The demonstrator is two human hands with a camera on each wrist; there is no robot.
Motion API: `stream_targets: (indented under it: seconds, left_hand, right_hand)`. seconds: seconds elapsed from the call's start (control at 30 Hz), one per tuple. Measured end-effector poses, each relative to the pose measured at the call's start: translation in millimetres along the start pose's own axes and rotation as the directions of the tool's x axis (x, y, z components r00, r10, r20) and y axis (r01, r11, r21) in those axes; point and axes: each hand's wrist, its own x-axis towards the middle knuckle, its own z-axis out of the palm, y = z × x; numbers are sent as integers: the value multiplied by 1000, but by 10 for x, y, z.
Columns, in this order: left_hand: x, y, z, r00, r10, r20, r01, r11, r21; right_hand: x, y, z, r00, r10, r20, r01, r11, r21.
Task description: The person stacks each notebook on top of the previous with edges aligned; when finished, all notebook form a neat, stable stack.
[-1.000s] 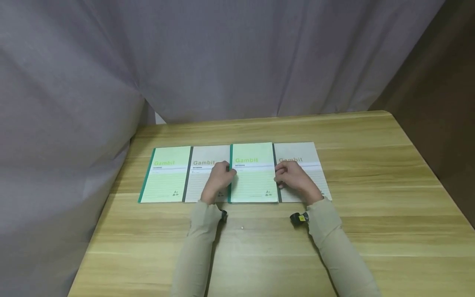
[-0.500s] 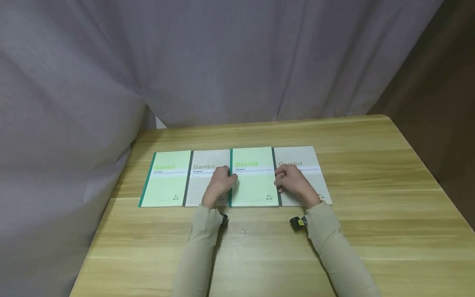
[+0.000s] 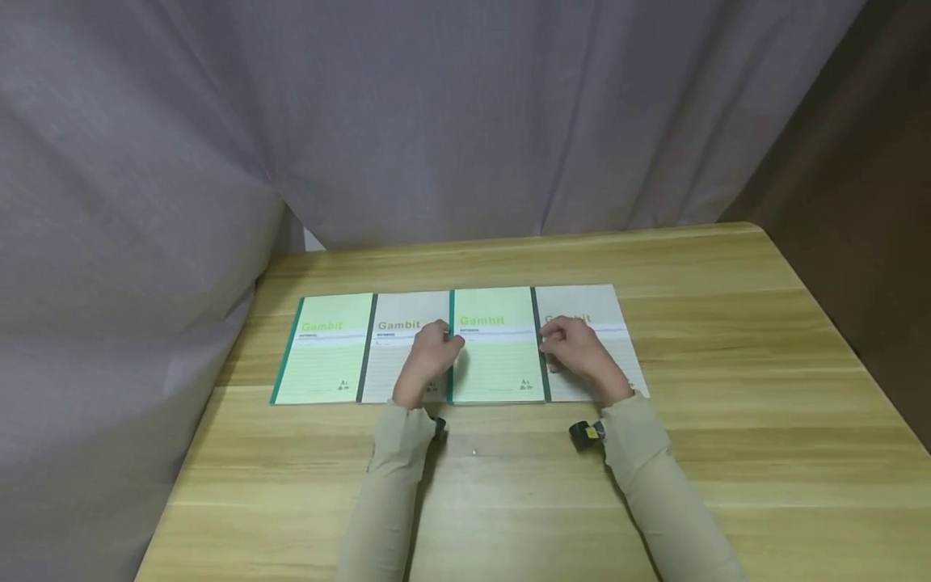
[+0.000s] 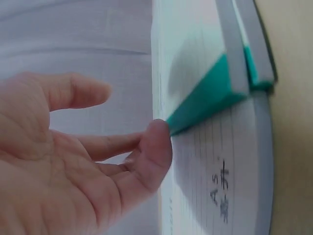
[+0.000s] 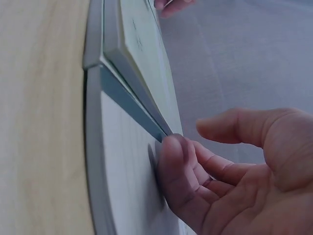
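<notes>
Notebooks marked "Gambit" lie side by side in a row on the table. The third from the left is a green notebook (image 3: 498, 364) atop another with a green spine, as the left wrist view shows. My left hand (image 3: 431, 354) is above the grey notebook (image 3: 407, 307) left of it. Its fingertips touch the green spine (image 4: 210, 98), while the thumb stays apart. On the other side, my right hand (image 3: 578, 349) is over the right grey notebook (image 3: 582, 299). Its fingertips (image 5: 171, 152) touch the green notebook's right edge, thumb raised away.
Another green notebook (image 3: 327, 356) forms the left end of the row. The wooden table (image 3: 509, 517) extends toward me and to the right. Grey cloth (image 3: 465, 121) hangs behind the table and along its left side.
The head view shifts slightly, moving the whole scene a little down in the picture. Both hands stay at the green notebook's sides; the right fingers have shifted very slightly right relative to its edge.
</notes>
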Motion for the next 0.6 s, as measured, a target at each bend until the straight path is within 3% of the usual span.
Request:
stream_targets:
  seconds: [0.3, 0.6]
  left_hand:
    - [-12, 72, 65, 994, 107, 2, -107, 990, -87]
    - [-5, 152, 121, 993, 120, -10, -120, 978, -168]
  right_hand:
    - [-47, 49, -92, 997, -8, -80, 7, 1000, -20]
    - [-136, 36, -285, 990, -17, -140, 16, 1000, -13]
